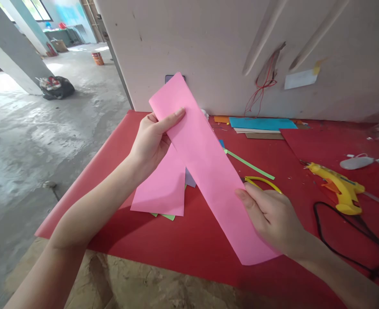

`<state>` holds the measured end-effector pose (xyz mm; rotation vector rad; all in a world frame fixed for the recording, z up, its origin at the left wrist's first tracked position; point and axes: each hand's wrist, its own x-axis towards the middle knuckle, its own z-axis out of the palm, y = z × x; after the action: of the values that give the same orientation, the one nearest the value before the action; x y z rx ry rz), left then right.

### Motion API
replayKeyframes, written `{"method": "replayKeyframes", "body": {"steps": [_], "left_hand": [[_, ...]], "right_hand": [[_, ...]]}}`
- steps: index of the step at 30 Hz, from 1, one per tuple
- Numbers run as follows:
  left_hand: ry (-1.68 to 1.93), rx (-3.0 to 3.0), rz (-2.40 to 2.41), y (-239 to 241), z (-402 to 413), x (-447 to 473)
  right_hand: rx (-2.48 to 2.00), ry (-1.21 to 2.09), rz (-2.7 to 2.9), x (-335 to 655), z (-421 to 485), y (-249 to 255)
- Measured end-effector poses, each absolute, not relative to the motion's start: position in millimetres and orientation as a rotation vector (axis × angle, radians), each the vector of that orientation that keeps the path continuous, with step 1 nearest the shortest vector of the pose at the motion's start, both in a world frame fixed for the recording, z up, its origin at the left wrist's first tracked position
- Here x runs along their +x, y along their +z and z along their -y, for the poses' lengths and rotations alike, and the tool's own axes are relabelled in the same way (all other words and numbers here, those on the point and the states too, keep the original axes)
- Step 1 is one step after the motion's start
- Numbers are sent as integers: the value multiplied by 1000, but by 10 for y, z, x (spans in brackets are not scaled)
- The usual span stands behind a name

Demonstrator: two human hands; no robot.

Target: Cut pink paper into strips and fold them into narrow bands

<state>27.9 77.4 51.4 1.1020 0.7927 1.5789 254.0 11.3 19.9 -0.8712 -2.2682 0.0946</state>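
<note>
Pinching the pink paper strip above the red table, the left hand grips near its far end, the right hand its near right edge. Uneven pulling could, I'd say, crease or tear it. Its long axis slants from near right to far left.

From my remote seat I'm watching the red surface: pink sheet over green paper, slim green strip beyond, yellow glue gun lying at right!
</note>
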Motion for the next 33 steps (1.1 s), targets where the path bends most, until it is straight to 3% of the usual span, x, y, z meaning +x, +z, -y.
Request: {"method": "replayKeyframes", "body": {"steps": [10,21,28,33], "left_hand": [[1594,1116,-807,515,-766,296],[1509,1048,-983,312,-974,242],[1274,1266,-1263,65,-1262,-30],[1411,1469,-1399,27,-1294,-111]], "right_hand": [[-902,244,2266,2543,-100,219],[-1106,783,2124,2507,-154,120],[-1163,1009,2097,2561,-319,96],[-1193,1100,2048,2587,-334,111]]}}
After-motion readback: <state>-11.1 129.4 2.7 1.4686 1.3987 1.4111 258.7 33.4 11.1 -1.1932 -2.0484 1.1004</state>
